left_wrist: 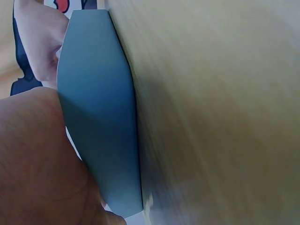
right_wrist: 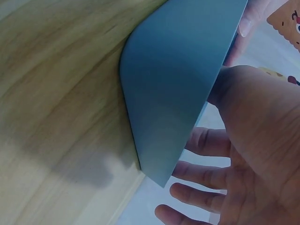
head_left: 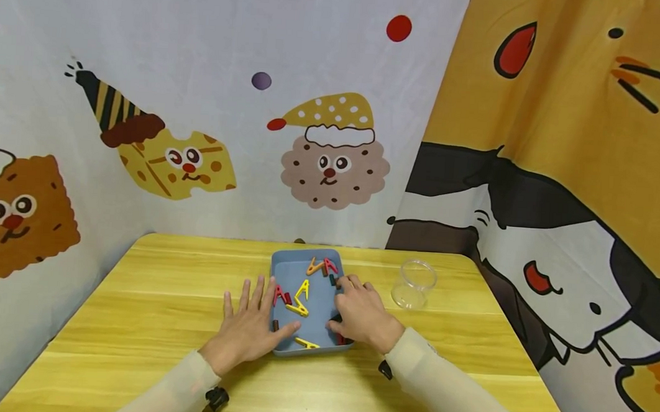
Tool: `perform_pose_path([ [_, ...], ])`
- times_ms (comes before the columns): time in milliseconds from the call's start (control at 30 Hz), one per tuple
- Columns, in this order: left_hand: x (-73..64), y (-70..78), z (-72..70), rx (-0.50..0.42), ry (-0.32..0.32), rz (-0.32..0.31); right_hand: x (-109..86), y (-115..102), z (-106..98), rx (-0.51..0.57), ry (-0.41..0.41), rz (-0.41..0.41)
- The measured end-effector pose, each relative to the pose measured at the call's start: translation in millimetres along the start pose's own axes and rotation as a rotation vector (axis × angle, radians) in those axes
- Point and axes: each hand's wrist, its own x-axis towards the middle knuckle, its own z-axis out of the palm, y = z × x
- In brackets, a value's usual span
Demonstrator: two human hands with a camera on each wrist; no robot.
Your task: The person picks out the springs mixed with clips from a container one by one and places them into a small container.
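Observation:
A shallow blue-grey tray (head_left: 299,268) lies on the table with small clothespins scattered inside. Yellow clothespins (head_left: 301,308) sit around its middle and near edge, red ones (head_left: 278,294) at the left, an orange one (head_left: 314,267) at the far end. My left hand (head_left: 250,331) has its fingers spread by the left rim, its thumb reaching over the near left corner. Over the right rim, my right hand (head_left: 362,311) has thumb and index finger apart inside the tray, covering some dark and red pieces. In the right wrist view its other fingers (right_wrist: 201,173) extend past the tray's wall.
A clear round container (head_left: 413,286) stands on the wooden table (head_left: 179,298), right of the tray and beyond my right hand. Printed cloth (head_left: 203,56) hangs along the table's far edge and both sides.

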Motion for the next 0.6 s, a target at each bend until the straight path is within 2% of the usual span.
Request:
perform_pose_path([
  [233, -0.6, 0.8, -1.1, -0.003, -0.004, -0.003, 0.0, -0.5, 0.7, 0.011, -0.002, 0.003],
  [600, -0.6, 1.3, 1.1, -0.013, -0.009, -0.016, -5.3, -0.1, 1.3, 0.084, 0.026, -0.003],
])
